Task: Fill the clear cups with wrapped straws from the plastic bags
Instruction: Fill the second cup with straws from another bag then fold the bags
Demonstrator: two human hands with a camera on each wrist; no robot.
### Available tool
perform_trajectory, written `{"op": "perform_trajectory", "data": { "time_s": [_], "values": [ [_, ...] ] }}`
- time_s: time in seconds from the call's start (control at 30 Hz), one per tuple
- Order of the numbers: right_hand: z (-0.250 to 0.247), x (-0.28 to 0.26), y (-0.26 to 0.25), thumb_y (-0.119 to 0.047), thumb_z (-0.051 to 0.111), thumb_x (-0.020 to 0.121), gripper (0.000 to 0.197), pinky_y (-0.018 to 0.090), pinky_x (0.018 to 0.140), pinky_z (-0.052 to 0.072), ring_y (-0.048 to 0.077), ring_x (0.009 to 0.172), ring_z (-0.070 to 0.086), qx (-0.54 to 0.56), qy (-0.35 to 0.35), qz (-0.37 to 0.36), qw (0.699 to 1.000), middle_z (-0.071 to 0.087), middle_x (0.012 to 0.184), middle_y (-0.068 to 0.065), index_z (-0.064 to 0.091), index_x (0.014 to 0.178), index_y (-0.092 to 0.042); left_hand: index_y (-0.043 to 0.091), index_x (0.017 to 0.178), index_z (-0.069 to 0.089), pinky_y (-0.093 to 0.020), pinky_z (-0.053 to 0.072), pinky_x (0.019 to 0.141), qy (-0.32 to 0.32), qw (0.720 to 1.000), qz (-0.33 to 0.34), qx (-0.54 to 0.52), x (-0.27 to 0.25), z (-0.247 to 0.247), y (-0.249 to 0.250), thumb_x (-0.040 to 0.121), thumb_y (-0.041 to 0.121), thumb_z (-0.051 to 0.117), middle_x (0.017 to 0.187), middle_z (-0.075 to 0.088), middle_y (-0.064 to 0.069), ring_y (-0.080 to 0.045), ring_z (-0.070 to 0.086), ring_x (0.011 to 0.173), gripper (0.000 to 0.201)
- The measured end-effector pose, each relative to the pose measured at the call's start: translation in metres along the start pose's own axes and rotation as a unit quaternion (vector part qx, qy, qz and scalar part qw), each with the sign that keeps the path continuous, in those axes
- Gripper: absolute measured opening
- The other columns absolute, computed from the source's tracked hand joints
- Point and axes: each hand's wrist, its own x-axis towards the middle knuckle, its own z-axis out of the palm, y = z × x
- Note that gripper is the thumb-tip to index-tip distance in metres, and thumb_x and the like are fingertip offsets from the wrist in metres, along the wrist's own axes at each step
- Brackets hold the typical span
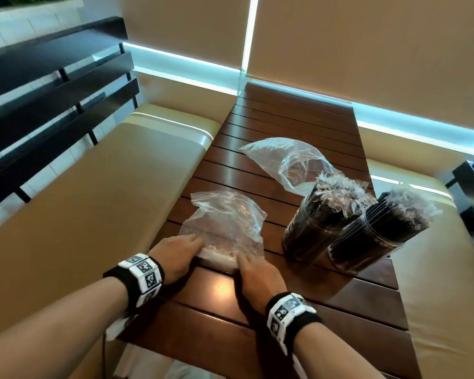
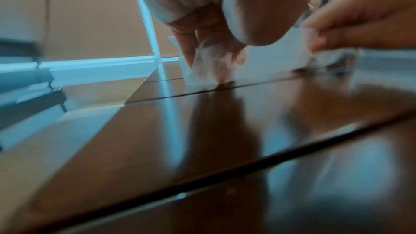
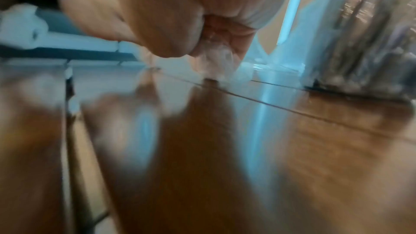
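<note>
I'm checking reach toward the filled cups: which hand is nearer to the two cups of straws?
The right hand. It pinches the near bag at its near right corner, just left of the cups. The left hand holds the bag's near left corner, farther away.

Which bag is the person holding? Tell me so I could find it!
Look at the brown slatted table. Two clear plastic bags lie on it, left of two cups packed with black straws. The near bag is the one at the table's front edge, with the left hand and right hand pinching its near edge; the far bag lies untouched.
</note>
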Motion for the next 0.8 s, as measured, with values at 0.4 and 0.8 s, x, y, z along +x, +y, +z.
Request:
{"op": "perform_trajectory", "data": {
  "time_s": [0.4, 0.8],
  "values": [
    [0.009, 0.019, 0.009, -0.011, 0.040, 0.098, 0.024, 0.041, 0.067, 0.043, 0.038, 0.091, 0.062, 0.044, 0.016, 0.140, 0.989, 0.039, 0.117, 0.007, 0.038, 0.120, -0.019, 0.020, 0.118, 0.043, -0.035, 0.042, 0.065, -0.009, 0.991, -0.131, 0.021, 0.019, 0.014, 0.000, 0.100, 0.038, 0.042, 0.118, 0.055, -0.003, -0.029, 0.066, 0.092, 0.025],
    [0.007, 0.011, -0.003, -0.037, 0.052, 0.074, 0.048, 0.041, 0.081, 0.047, 0.026, 0.097, 0.055, -0.092, 0.009, -0.079, 0.993, 0.060, 0.113, 0.003, 0.054, 0.119, -0.021, 0.027, 0.098, 0.046, -0.038, 0.050, 0.070, 0.102, 0.986, -0.057, -0.118, 0.023, -0.021, -0.009, 0.087, 0.020, 0.052, 0.100, 0.049, 0.006, -0.025, 0.061, 0.078, 0.014]
  ]
}}
